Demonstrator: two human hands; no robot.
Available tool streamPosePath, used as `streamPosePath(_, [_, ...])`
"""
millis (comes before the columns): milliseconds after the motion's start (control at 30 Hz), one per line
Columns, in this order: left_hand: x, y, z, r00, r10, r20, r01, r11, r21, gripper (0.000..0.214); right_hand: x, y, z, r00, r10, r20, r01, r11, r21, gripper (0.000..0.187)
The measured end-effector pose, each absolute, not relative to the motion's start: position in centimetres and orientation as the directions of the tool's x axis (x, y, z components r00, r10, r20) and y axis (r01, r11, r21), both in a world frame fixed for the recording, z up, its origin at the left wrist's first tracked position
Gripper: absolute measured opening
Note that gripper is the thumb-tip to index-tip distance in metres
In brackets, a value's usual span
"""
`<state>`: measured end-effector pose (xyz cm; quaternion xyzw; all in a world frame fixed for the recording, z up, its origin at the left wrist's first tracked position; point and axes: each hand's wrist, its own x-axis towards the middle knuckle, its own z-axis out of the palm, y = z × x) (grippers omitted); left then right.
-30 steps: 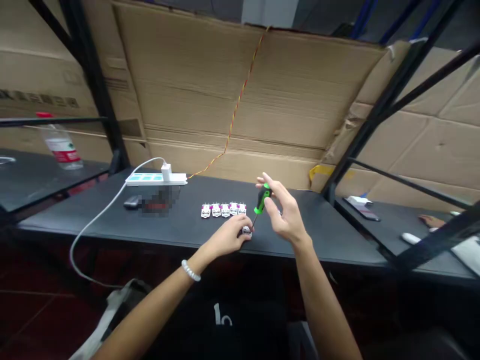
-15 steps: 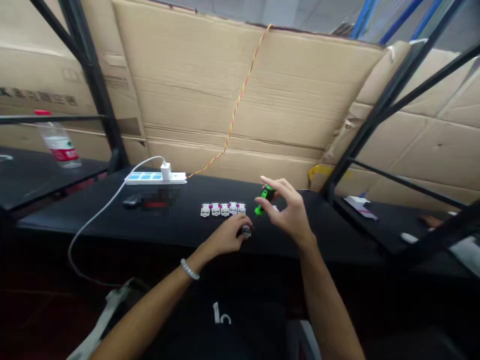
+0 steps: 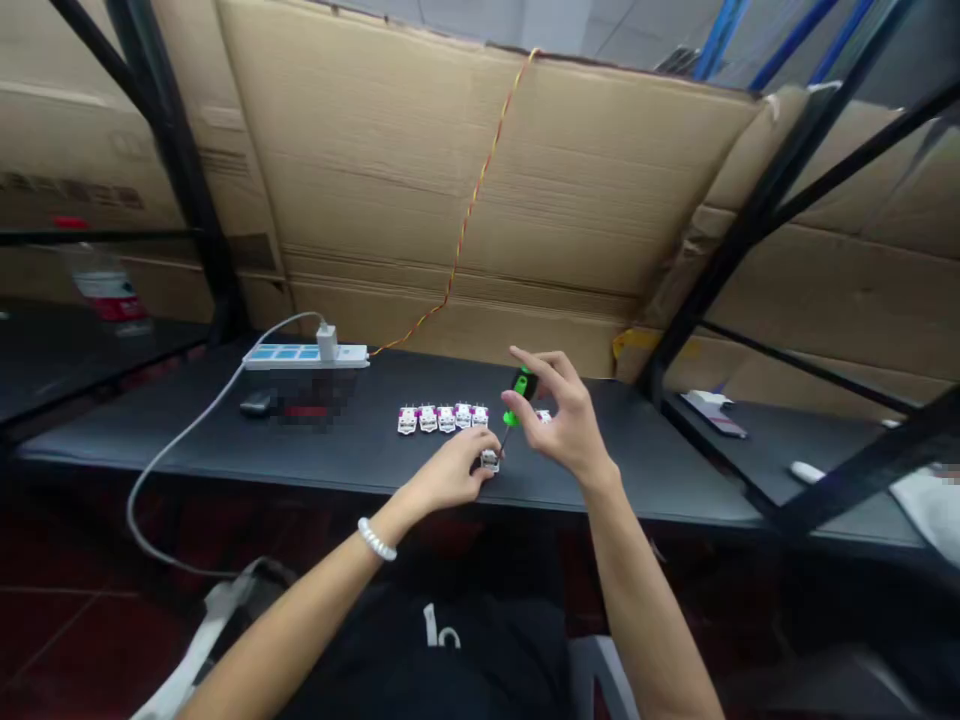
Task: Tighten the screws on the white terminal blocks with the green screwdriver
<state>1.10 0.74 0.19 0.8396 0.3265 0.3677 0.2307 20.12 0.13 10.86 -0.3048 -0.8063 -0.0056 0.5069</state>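
My right hand (image 3: pixel 561 425) holds a green-and-black screwdriver (image 3: pixel 520 397) between thumb and fingertips, its thin shaft pointing down. The shaft's tip (image 3: pixel 503 446) is right above a small white connector (image 3: pixel 490 461), and I cannot tell whether they touch. My left hand (image 3: pixel 450 475) pinches that connector against the black table (image 3: pixel 637 470). Just beyond my left hand lies a row of several white connectors with magenta parts (image 3: pixel 442 418). One more white piece (image 3: pixel 544 415) is partly hidden behind my right hand.
A white power strip (image 3: pixel 304 356) with a plugged-in charger sits at the table's back, its white cable trailing over the front edge. Behind stand cardboard sheets (image 3: pixel 450 190) with a twisted red-yellow wire (image 3: pixel 472 210). Black rack uprights (image 3: pixel 180 170) flank the table. A plastic bottle (image 3: pixel 103 285) stands left.
The screwdriver has tilted and its tip has come down closer to the connector. The view has shifted slightly. A hand on the right-hand table earlier no longer shows.
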Motion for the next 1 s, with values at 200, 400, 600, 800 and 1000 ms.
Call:
streamPosePath(200, [1.03,0.59,0.35,0.528,0.709,0.467,0.379,-0.689,0.617,0.025,20.50,0.16,11.03,-0.369,0.508,0.778,0.410,0.840,-0.355,0.047])
streamPosePath(400, [0.92,0.48,0.46,0.536,0.681,0.499,0.360,-0.719,0.595,0.040,20.40,-0.08,11.09,-0.357,0.518,0.777,0.468,0.819,-0.331,0.051])
streamPosePath(600, [0.92,0.54,0.51,0.541,0.676,0.500,0.359,-0.724,0.589,0.041,20.50,0.03,10.86,-0.379,0.487,0.787,0.430,0.846,-0.316,0.054])
streamPosePath(800, [0.98,0.52,0.53,0.536,0.680,0.501,0.366,-0.722,0.588,0.039,20.31,-0.25,10.84,-0.363,0.486,0.795,0.529,0.810,-0.253,0.049])
streamPosePath(1000, [1.00,0.55,0.49,0.529,0.680,0.507,0.354,-0.721,0.596,0.040,20.20,-0.18,10.75,-0.429,0.477,0.767,0.412,0.859,-0.304,0.054])
